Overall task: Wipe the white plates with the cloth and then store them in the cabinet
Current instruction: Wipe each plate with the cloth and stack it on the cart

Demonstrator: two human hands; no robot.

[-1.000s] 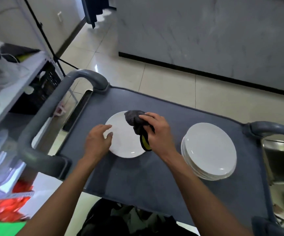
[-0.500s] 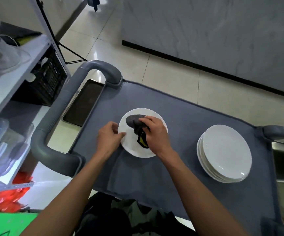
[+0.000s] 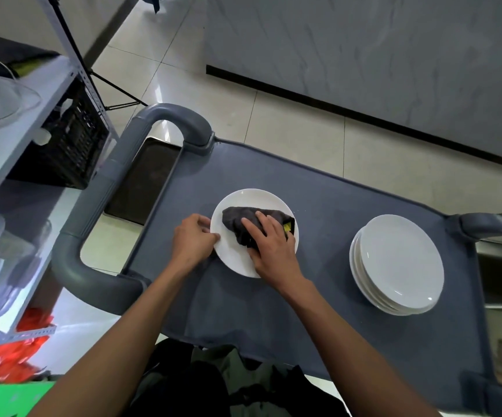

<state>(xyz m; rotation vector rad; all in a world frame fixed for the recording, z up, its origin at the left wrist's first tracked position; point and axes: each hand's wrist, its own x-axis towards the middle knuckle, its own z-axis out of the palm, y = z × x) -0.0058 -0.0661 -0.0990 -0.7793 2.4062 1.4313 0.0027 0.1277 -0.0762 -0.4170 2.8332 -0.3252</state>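
The left hand (image 3: 194, 239) pinches the near-left rim of the round white ceramic plate (image 3: 234, 255) to steady it, while the right hand (image 3: 269, 245), fingers extended, presses the crumpled dark grey cloth (image 3: 240, 219) beneath it against the plate, evidently for wiping.

Kitchen-type room, tiled floor, bright glare.
Cream floor tiles (image 3: 289, 127); grey marbled wall (image 3: 364, 49) with dark skirting; metal shelving (image 3: 33, 94) at left holding a black crate (image 3: 72, 145); grey cart (image 3: 319, 206) in the centre.
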